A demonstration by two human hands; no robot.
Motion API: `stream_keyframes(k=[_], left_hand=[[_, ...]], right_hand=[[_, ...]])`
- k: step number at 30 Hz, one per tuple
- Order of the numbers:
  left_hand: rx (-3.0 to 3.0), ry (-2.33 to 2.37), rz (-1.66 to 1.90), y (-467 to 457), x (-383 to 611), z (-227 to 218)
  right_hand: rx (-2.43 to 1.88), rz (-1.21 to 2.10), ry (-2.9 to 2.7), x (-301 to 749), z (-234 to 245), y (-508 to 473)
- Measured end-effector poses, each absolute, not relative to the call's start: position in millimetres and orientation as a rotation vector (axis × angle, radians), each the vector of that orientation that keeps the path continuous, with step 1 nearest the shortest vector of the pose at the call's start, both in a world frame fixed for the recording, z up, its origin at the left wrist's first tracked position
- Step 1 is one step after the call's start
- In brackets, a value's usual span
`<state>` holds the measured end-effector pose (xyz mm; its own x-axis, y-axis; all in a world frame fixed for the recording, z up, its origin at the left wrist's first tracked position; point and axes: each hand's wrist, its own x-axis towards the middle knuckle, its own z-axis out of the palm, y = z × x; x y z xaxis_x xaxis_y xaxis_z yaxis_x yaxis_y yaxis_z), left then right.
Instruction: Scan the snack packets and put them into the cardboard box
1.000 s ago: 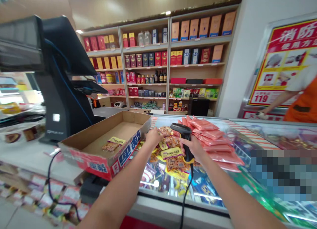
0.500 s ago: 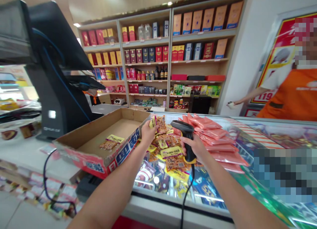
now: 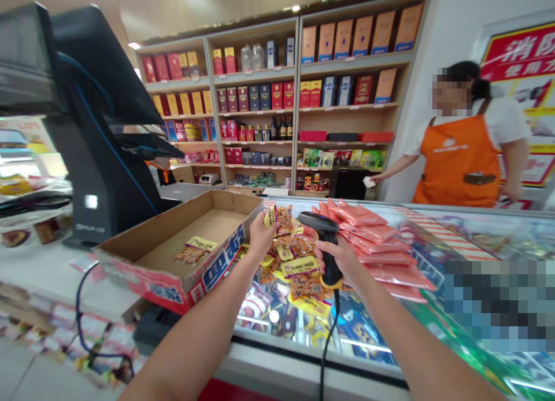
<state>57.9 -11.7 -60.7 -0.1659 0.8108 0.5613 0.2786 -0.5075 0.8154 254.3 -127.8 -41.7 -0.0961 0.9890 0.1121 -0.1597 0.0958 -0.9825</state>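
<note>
My left hand (image 3: pixel 260 235) is closed on a small yellow-topped snack packet (image 3: pixel 278 216), lifted just above a pile of like snack packets (image 3: pixel 301 276) on the glass counter. My right hand (image 3: pixel 342 260) grips the handle of a black barcode scanner (image 3: pixel 323 225), whose head sits close to the right of the lifted packet. The scanner's cable (image 3: pixel 326 343) hangs down over the counter's front edge. To the left stands an open cardboard box (image 3: pixel 173 256) with one packet (image 3: pixel 193 250) lying inside.
A fan of pink packets (image 3: pixel 377 247) lies right of the scanner on the glass counter (image 3: pixel 433 239). A black till terminal (image 3: pixel 99 129) stands at the left. A person in an orange apron (image 3: pixel 463 152) stands behind the counter at right. Shelves of boxed goods (image 3: pixel 277 100) line the back wall.
My left hand has lifted one packet off the pile and brought it up beside the scanner head. The person in the orange apron has moved left into fuller view.
</note>
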Motion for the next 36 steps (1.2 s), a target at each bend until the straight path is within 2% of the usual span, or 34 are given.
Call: stream_keyframes(k=[8,14,23,27,30,36], left_hand=[[1.72,1.296,1.745,-26,61,-50],[1.793,1.37,1.848,-61,61,-19],[1.814,1.739,2.044,-94,-56,29],[1.922,1.801,2.122,-100,-81,28],[2.071,1.667,2.112,-101,-63,21],[2.238,1.334,1.819,-63,13,-7]], right_hand=[[-1.0,1.175,-1.329,249,-51,-125],[-0.969,1.246,-1.406,222,-35,-132],[-0.737,1.367,-1.51,146,5,-130],[-0.717,1.395,-1.563,125,4,-130],[-0.74,1.39,-1.552,131,0,-131],[-0.83,1.291,-1.411,183,-8,-126]])
